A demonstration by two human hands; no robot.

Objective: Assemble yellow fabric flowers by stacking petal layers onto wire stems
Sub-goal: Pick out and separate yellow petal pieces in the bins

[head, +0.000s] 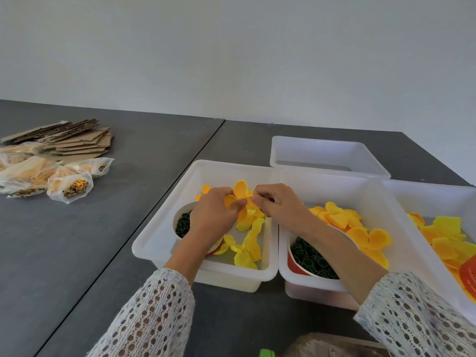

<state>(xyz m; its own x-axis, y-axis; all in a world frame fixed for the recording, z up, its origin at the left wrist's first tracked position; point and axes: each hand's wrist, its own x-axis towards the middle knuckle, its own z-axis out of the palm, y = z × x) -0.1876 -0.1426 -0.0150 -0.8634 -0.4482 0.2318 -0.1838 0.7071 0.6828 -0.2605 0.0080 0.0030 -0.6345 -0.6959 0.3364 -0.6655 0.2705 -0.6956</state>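
Over the left white bin (pixel 164 220), my left hand (pixel 215 215) and my right hand (pixel 277 202) pinch a yellow fabric petal layer (pixel 240 193) from either side. The wire stem is hidden by my fingers. Loose yellow petals (pixel 248 243) lie on the bin floor beneath. A paper cup of dark green rings (pixel 183 224) sits under my left wrist. The middle bin (pixel 381 202) holds orange-yellow petal layers (pixel 345 220) and a red cup of green rings (pixel 309 258).
An empty white bin (pixel 329 155) stands behind. A right bin (pixel 438 194) holds more yellow petals (pixel 448 235). Plastic bags of yellow parts (pixel 51 176) and flattened cardboard (pixel 74 140) lie at the far left on the dark grey table (pixel 77 240).
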